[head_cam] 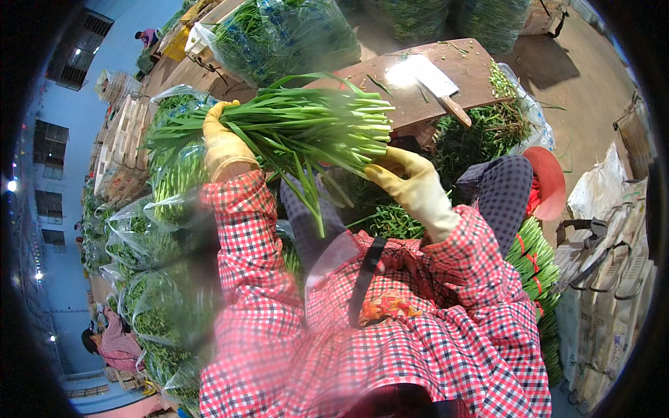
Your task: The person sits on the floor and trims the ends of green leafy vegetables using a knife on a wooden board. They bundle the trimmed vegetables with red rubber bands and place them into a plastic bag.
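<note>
My left hand (225, 138), in a yellow rubber glove, is closed around the leafy part of a bunch of flat green stalks, likely garlic chives (313, 117). The pale cut ends point right. At the lower right of these ends, my right hand (410, 183), gloved too, has its thumb and fingertips at the outer stalks; whether it pinches any is unclear. Several long leaves droop below the bunch. Beyond it, a cleaver (431, 76) with a wooden handle lies on a wooden board (366, 65) among cut bits.
Trimmings (470, 136) heap below the board. Bunches with red ties (533, 261) stand at my right beside a red stool (549, 183) and stacked crates (596, 308). Bagged greens (162, 308) line my left; a large bag (292, 42) stands behind the board. Another person (115, 339) is at the far left.
</note>
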Demonstrator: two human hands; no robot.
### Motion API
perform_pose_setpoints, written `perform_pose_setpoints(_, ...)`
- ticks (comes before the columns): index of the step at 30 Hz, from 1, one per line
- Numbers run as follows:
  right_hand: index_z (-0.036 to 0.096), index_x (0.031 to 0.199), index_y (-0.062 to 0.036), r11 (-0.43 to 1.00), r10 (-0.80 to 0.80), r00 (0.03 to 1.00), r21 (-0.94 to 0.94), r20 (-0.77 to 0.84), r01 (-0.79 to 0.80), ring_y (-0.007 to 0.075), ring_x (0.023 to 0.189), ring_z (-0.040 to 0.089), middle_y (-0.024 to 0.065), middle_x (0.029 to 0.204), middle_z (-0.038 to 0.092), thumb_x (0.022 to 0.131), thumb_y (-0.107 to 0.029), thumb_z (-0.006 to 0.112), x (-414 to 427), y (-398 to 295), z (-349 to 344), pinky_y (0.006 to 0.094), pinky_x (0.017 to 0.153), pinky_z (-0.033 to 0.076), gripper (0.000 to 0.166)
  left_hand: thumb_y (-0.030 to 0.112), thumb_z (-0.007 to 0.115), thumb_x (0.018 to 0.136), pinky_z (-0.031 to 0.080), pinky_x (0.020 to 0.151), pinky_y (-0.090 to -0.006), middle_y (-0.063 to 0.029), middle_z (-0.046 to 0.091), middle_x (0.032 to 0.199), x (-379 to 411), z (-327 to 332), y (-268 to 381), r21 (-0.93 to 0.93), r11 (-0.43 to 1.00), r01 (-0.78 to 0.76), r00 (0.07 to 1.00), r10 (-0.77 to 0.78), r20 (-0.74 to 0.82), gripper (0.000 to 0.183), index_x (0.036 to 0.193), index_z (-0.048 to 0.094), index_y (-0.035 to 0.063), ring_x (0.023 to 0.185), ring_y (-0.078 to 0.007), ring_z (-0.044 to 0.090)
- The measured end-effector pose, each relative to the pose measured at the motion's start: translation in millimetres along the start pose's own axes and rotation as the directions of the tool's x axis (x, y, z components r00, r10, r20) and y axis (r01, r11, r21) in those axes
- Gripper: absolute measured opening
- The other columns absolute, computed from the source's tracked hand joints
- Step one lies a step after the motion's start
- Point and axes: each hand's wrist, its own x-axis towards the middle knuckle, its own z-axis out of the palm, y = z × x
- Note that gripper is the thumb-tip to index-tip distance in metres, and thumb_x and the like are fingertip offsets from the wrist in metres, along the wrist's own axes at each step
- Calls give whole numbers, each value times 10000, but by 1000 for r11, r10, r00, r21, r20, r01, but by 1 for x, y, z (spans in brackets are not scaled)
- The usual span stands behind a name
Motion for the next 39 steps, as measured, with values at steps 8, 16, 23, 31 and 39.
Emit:
perform_pose_setpoints(8,689,1076,-22,994,-55,995,-94,-79,48,152,830,658,97,934,718,874,-112,685,17,19,4,287,764,514,221,259,642,833,558,707,-453,-105,703,881,11,-7,-5,-12,1000,9,1000,-9,17,206,866,683,60,747,-293,656)
perform_pose_setpoints(16,601,1066,30,847,-158,987,-519,-36,117,141,887,641,86,944,675,963,-31,561,17,22,-23,278,820,523,126,192,617,818,556,699,-435,-125,692,826,21,0,-19,-5,1000,4,999,-4,45,178,846,680,27,711,-297,648)
perform_pose_setpoints(23,651,929,-19,593,72,984,-786,-164,-174,308,800,671,192,842,672,919,-192,621,-18,29,-106,392,712,518,175,192,603,824,557,704,-454,-134,691,827,39,1,-17,-55,998,20,999,-18,33,187,845,670,19,709,-312,647)
perform_pose_setpoints(31,614,1200,-2,505,-174,985,-858,7,95,308,1053,642,168,1189,647,840,-264,729,-28,19,-91,357,888,516,460,193,573,869,581,714,-459,-155,716,872,55,-12,1,-6,1000,3,997,-3,72,207,879,680,16,754,-323,681)
perform_pose_setpoints(39,675,1113,-2,971,133,977,220,-168,-95,85,687,637,56,890,717,917,-181,680,17,-6,-12,208,587,504,266,189,553,885,573,721,-445,-147,707,888,36,-10,0,-42,997,-66,998,65,-17,211,895,669,13,771,-303,670)
